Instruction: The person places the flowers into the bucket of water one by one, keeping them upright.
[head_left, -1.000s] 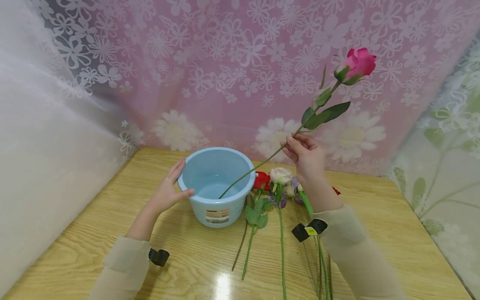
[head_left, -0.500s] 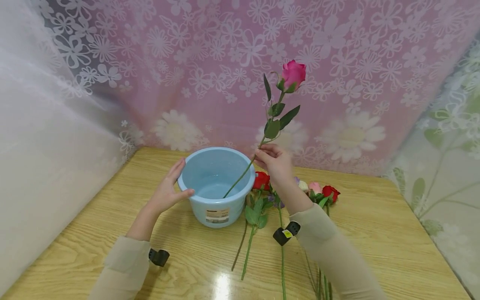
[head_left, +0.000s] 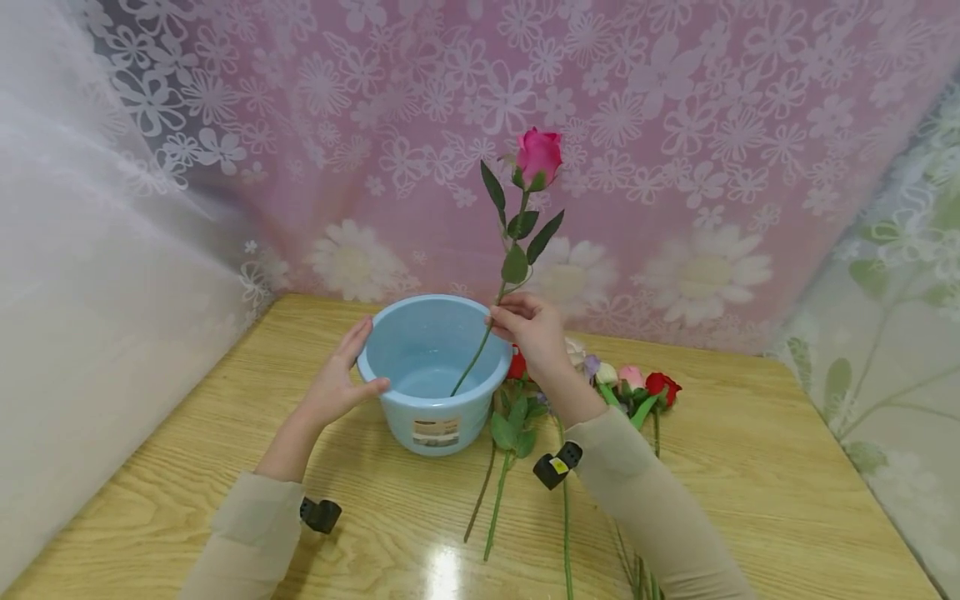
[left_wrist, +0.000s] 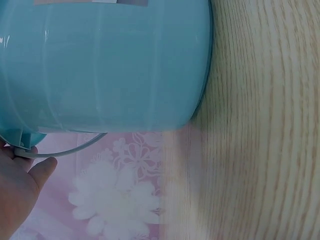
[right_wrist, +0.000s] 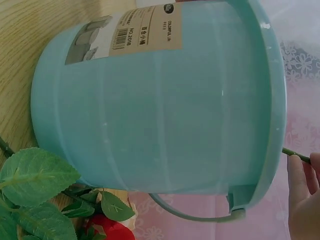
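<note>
A light blue bucket [head_left: 437,385] stands upright on the table. My left hand [head_left: 335,379] rests against its left rim, thumb and straight fingers spread apart. The left wrist view shows that hand [left_wrist: 19,184] beside the mount of the bucket's handle [left_wrist: 75,150]. My right hand [head_left: 528,333] pinches the green stem of a pink rose [head_left: 540,158] above the bucket's right rim. The lower stem slants down inside the bucket, and the bloom stands high above it. At the edge of the right wrist view, my right hand [right_wrist: 306,192] holds the stem [right_wrist: 295,154].
Several flowers lie right of the bucket on the wooden table [head_left: 360,533], including a red rose [head_left: 663,386] and a pink bloom [head_left: 632,377]. My right forearm partly covers them. Leafy stems [head_left: 513,429] lie close to the bucket. A pink floral curtain [head_left: 420,150] hangs behind.
My right hand has moved left and slightly down with the pink rose, and the stem has swung from a strong slant to nearly upright. My left hand has stayed on the bucket.
</note>
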